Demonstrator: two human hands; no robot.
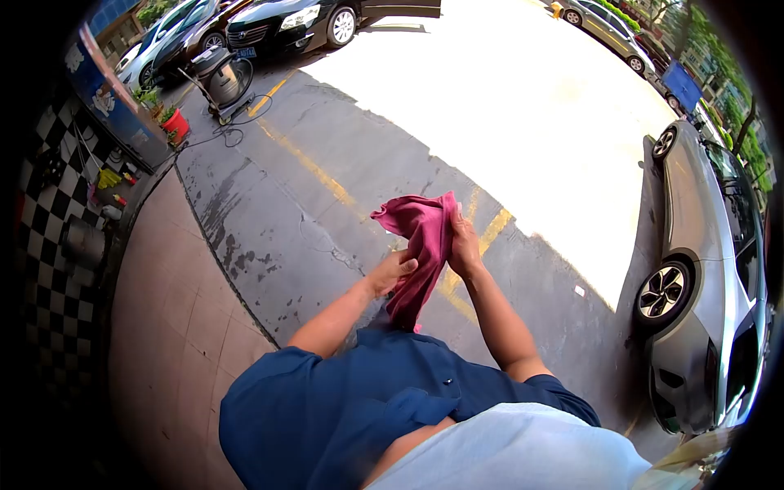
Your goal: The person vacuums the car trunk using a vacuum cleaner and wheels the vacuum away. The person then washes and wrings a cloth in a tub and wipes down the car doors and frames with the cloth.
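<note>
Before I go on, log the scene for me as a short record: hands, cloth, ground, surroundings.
Left hand: grip on the cloth's side, lower than the right
Right hand: grip on the cloth's upper edge
Cloth: dark pink, bunched, held up off the ground, lower end hanging near the body
Ground: grey, yellow lines, dark wet-looking patches at left, bright sunlight beyond
Far left: vacuum on wheels, red pot with a plant
Right: silver car
Unclear: whether the cloth is damp
</note>
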